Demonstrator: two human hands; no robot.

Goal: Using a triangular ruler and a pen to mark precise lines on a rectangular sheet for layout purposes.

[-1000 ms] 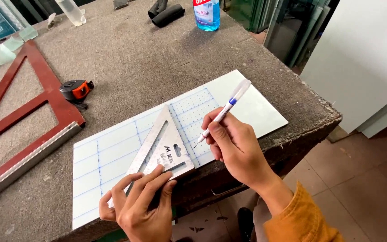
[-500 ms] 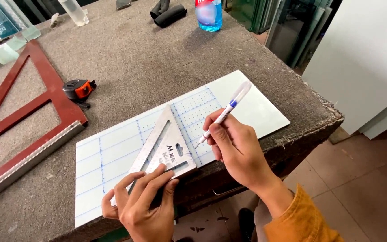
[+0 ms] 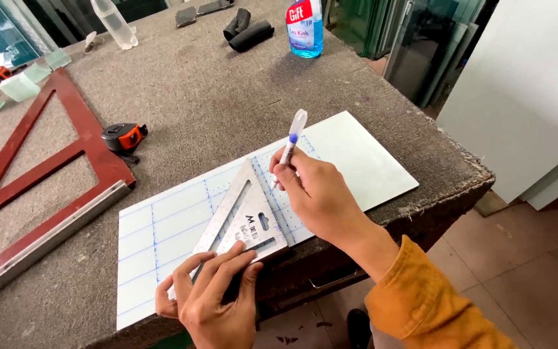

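A white sheet [image 3: 363, 155] ruled with blue grid lines lies on the grey carpeted workbench [image 3: 201, 103], reaching its front edge. On the sheet rests a silver triangular metal square [image 3: 243, 216]. My left hand [image 3: 211, 300] presses down on the square's lower edge at the bench front. My right hand [image 3: 318, 194] holds a white marker with a blue band [image 3: 292, 142], its tip touching the sheet beside the square's right edge. An orange sleeve covers my right forearm.
A large dark red triangular frame [image 3: 40, 174] lies on the left. A black and orange tape measure [image 3: 123, 137] sits beside it. At the back stand a blue spray bottle [image 3: 305, 29], a black roll [image 3: 250, 32] and a clear bottle [image 3: 114, 22]. The bench drops off at right.
My right hand has moved the marker up along the square's right edge, away from me. My left hand stays pressed on the square.
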